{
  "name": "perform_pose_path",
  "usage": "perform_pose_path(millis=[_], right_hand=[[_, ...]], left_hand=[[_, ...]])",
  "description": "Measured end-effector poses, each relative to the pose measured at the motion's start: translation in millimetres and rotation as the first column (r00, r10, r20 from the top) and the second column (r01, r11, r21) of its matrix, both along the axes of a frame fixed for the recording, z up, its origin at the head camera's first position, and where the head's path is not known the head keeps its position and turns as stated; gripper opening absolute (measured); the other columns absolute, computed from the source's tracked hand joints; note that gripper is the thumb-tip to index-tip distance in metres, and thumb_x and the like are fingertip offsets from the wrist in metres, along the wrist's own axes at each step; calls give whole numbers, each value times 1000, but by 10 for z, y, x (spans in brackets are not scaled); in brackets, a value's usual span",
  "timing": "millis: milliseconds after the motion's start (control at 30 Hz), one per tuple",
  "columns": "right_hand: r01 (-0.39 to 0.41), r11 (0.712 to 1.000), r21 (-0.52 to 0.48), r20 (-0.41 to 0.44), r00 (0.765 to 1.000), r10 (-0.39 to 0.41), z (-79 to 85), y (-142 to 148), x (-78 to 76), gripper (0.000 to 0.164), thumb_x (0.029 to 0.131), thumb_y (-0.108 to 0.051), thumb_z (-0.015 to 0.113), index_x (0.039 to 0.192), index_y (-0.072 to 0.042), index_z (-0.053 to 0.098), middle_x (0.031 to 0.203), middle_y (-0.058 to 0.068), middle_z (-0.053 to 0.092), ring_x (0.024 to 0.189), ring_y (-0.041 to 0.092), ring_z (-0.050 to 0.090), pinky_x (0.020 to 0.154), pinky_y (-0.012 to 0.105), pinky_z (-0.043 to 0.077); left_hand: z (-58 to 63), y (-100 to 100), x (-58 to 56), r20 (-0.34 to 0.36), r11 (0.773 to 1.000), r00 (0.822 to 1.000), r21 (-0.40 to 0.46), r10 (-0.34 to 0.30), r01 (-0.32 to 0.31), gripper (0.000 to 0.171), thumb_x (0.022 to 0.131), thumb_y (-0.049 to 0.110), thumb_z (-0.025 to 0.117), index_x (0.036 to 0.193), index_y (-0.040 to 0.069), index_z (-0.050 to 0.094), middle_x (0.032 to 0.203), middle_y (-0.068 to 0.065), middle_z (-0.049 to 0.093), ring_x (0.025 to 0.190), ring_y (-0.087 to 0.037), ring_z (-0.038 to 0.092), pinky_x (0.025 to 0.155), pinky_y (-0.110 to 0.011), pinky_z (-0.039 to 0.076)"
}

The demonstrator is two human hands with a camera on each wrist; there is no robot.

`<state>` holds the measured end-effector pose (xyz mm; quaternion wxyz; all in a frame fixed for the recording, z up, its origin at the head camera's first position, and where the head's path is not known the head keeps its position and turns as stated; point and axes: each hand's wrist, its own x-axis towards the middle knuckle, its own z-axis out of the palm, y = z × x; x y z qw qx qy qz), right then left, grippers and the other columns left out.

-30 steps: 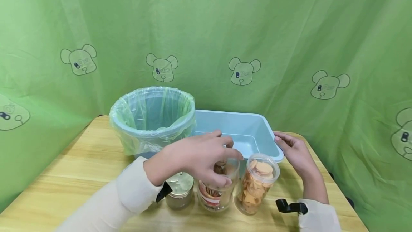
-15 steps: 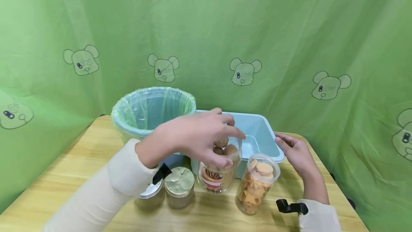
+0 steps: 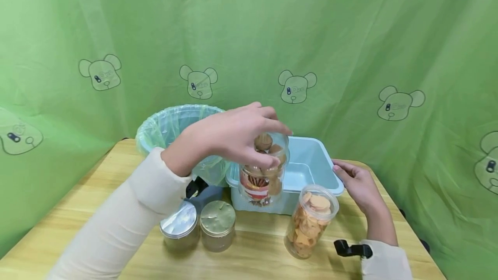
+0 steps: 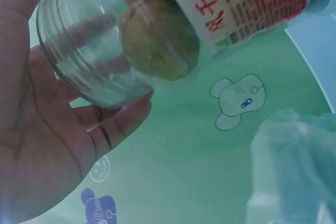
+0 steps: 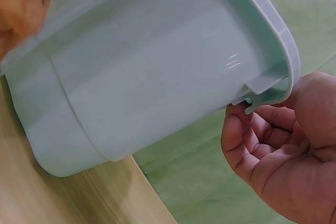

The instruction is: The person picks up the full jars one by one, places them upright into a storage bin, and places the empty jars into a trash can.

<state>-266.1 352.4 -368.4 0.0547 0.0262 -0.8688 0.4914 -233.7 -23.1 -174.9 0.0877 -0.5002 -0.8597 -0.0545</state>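
My left hand grips a clear jar by its upper part, holding it raised in front of the pale blue basin. Round, brown, walnut-like pieces show through the jar in the left wrist view, beside a red and white label. At the basin's right end, my right hand pinches the rim, fingers curled under its edge in the right wrist view. A clear jar of orange chips stands upright on the table before the basin.
Left of the basin stands a round blue bin lined with a green plastic bag, partly hidden by my left arm. Two short jars with metallic lids, one silver and one gold-toned, stand in front. A green curtain hangs behind the wooden table.
My left hand has lifted the jar of brown pieces off the table, up to the basin's front rim. The right hand stays on the basin's rim.
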Motion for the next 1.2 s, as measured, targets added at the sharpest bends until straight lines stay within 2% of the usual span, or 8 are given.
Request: perform_pose_path(millis=[333,767,933,1200], right_hand=[[-2,1000,7,-31,1000,2,-16,10,-16,62,108,-46,48,150,-1,49,147,24,52,105,-8,56,84,16,53],[2,1000,17,-17,1000,-2,-15,-1,-34,62,108,-46,48,152,-3,47,149,23,50,104,-9,55,83,15,52],[11,1000,27,-23,1000,-10,-9,-6,-31,62,108,-47,48,151,-2,48,148,23,51,103,-9,55,82,15,52],[6,1000,28,-37,999,-5,1,-15,-11,62,108,-46,47,150,-1,49,147,24,52,102,-9,56,82,15,53]], left_hand=[[-80,109,-178,-92,997,994,54,61,-56,58,91,49,64,144,27,57,124,1,52,104,-20,40,86,-34,37],[-315,362,-429,-117,977,971,-12,209,-211,66,93,53,60,153,33,43,137,-1,44,113,-21,35,93,-33,35],[-420,436,-509,-84,973,971,-36,226,-229,66,94,54,60,154,34,41,140,-1,43,116,-22,35,94,-33,35],[-652,532,-644,-12,974,976,-55,220,-220,64,96,51,58,154,33,40,139,-3,41,115,-23,34,91,-33,35]])
